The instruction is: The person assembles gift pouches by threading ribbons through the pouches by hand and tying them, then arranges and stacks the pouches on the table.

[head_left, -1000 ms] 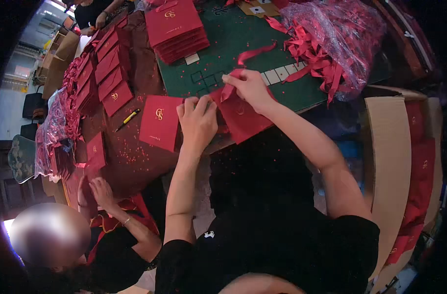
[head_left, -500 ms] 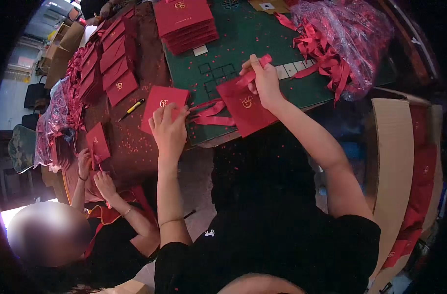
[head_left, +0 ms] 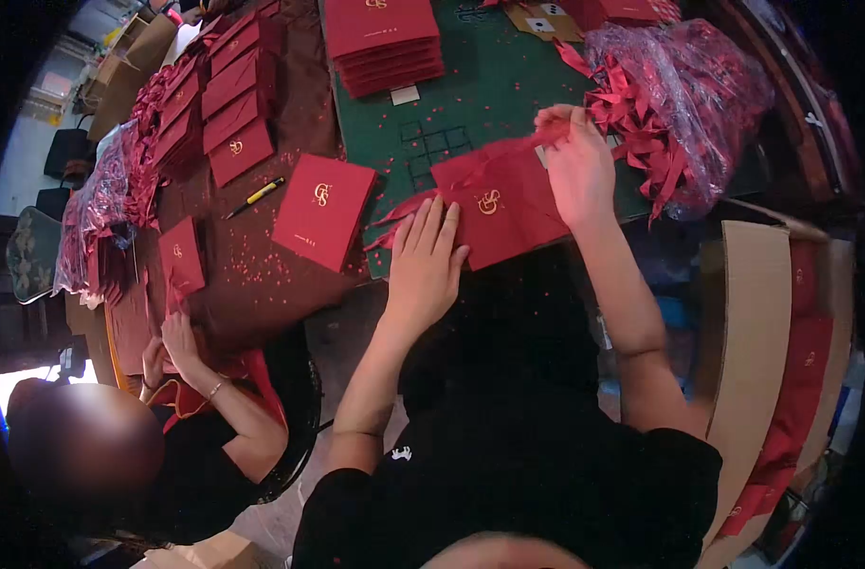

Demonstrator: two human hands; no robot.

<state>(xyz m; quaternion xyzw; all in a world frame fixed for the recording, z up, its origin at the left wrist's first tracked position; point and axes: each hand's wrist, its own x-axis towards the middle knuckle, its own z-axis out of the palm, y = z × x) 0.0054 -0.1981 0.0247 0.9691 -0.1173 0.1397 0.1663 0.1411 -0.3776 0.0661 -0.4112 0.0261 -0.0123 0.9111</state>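
A red paper gift bag (head_left: 513, 213) with a gold monogram lies near the front edge of the green mat. My left hand (head_left: 423, 266) rests flat at its left side, fingers stretched over the bag's edge and a red ribbon (head_left: 406, 209) whose loose ends stick out to the left. At the bag's upper right, my right hand (head_left: 582, 171) has curled, blurred fingers around the ribbon drawn across the bag's top. Another red bag (head_left: 326, 211) lies flat to the left, untouched by my hands.
Bag stacks stand at the back (head_left: 385, 43) and left (head_left: 238, 147). A plastic sack of ribbons (head_left: 688, 114) sits right, above a cardboard box (head_left: 750, 379). A yellow-black cutter (head_left: 257, 196) lies on the brown cloth. At lower left, a co-worker's hands (head_left: 176, 341) handle a bag.
My left hand has left the other bag and moved right onto this bag's edge and ribbon. My right hand has shifted right, with the ribbon now stretched across the bag. The co-worker's hands have moved lower.
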